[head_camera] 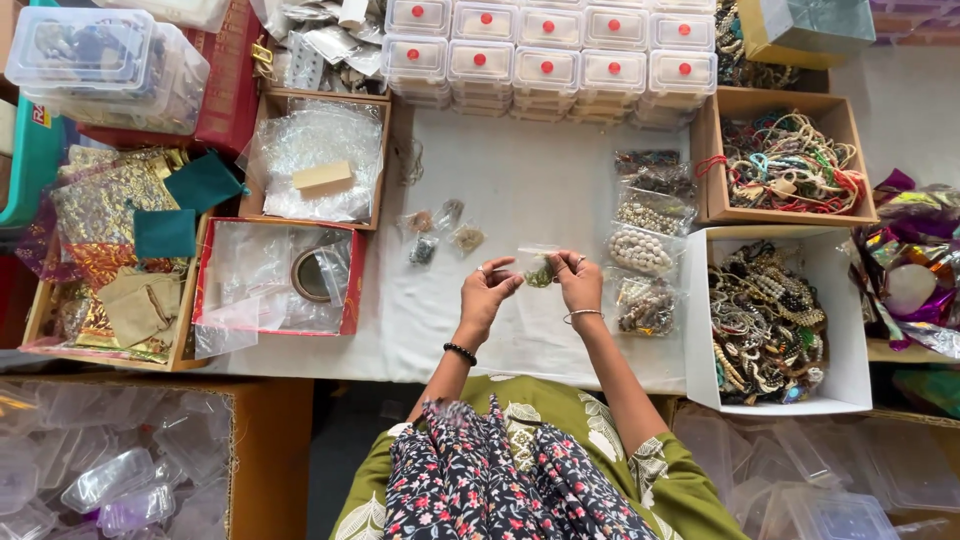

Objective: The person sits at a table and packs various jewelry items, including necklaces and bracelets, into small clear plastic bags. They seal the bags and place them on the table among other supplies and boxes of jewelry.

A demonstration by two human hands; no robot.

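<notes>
Both my hands hold one small clear plastic pouch [538, 268] with a little greenish trinket inside, just above the white table cover [520, 180]. My left hand [487, 293] pinches its left edge; a dark bead bracelet sits on that wrist. My right hand [579, 283] pinches the right edge and wears a thin bangle and a ring. Three or so similar small filled pouches [440, 232] lie on the cloth beyond my left hand. Clear bags of beaded bracelets [642, 250] lie right beside my right hand.
A white box of tangled jewellery [765, 325] stands at the right, a cardboard box of coloured bangles [787, 165] behind it. Stacked clear boxes with red dots [548, 55] line the back. A red tray with plastic bags and a tape roll [300, 275] sits at the left. Empty clear cases [110, 470] fill a near-left carton.
</notes>
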